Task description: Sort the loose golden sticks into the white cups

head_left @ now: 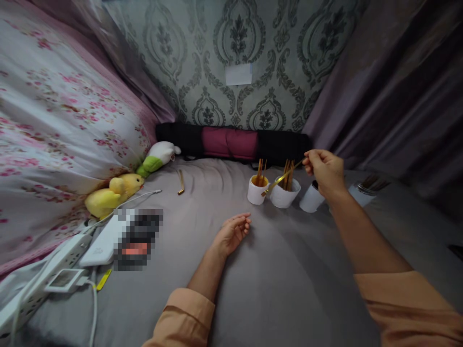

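The right hand [324, 172] pinched a gold utensil [281, 179] by its handle end, likely for reach, its tip dipping just left of the middle white cup [284, 197]; the left hand [233, 233] lay open, empty, well in front of that cup

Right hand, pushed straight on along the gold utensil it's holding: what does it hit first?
Probably the leftmost white cup: the right hand aims the gold utensil down-left, with its tip at that cup's rim. Depth is unclear, so it may pass just in front.
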Demonstrator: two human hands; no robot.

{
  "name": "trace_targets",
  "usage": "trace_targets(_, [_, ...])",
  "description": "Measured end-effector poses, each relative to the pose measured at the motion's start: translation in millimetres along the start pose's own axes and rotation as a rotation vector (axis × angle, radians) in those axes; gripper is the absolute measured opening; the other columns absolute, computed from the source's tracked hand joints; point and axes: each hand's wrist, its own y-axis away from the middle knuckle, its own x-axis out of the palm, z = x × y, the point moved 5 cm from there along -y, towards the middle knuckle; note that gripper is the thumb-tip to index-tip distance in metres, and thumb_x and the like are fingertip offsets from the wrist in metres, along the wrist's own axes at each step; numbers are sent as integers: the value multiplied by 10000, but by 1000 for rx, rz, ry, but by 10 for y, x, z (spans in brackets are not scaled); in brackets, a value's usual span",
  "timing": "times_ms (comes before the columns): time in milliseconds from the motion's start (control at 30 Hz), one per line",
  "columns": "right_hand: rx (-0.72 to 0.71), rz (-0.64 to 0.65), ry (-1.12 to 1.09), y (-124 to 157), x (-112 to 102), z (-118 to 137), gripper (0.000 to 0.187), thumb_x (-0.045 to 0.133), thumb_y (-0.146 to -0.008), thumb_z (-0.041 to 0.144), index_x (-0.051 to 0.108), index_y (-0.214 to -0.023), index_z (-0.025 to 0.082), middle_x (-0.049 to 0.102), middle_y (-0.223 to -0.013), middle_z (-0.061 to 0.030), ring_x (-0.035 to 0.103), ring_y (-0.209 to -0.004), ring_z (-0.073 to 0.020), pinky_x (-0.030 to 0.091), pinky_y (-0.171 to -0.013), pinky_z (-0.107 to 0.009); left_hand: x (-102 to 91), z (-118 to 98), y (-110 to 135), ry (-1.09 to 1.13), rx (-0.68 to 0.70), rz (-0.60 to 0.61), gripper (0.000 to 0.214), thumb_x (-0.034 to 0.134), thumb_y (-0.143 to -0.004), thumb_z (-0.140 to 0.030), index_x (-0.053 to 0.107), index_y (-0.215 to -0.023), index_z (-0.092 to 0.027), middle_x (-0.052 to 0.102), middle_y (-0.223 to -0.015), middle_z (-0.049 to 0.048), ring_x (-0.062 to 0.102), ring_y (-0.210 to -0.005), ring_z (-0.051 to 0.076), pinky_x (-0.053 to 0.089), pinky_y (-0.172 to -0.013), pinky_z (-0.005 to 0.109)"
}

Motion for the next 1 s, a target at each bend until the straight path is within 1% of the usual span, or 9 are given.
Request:
trace_targets(167, [-77,-81,26,-164,-25,100,207,537,-778,351,568,-711,157,523,-547,21,407,-373,-38,307,-318,-154,-11,2,-20,42,3,7,207,574,-712,-111,596,-916,-86,563,-723,31,505,-579,52,393,-530,180])
trace_targets(267, [-127,-89,69,-213,19,158,199,521,-789,342,571,-722,161,530,-555,22,409,-376,-36,313,-327,-152,-13,0,-24,56,5,8,200,565,-720,-112,593,-916,-85,559,-721,30,503,-577,51,394,-523,174])
trace_targets(367, [-187,-58,113,-235,102,196,191,506,-800,327,578,-746,159,547,-579,10,423,-396,-43,324,-346,-162,-11,-4,-24,65,5,9,197,563,-723,-113,589,-916,-83,556,-718,28,503,-575,51,393,-517,171])
trace_targets(500, [-243,-21,163,-249,200,184,199,484,-815,330,580,-765,164,562,-601,-1,437,-404,-54,341,-371,-182,-12,-8,-28,86,-3,-2,199,555,-723,-99,581,-920,-86,557,-714,27,502,-568,50,394,-512,169])
trace_targets(800, [-267,70,334,-252,364,116,205,459,-818,338,587,-806,179,602,-643,-13,496,-435,-87,387,-419,-211,-25,-16,-34,120,0,6,215,548,-723,-98,573,-936,-74,558,-707,28,505,-559,51,393,-503,166])
trace_targets(1000, [-264,173,392,-254,542,52,238,446,-818,349,595,-823,163,620,-672,-25,517,-458,-88,395,-446,-212,-28,-20,-33,120,-8,4,227,549,-726,-101,574,-951,-89,558,-702,23,498,-554,49,389,-502,166])
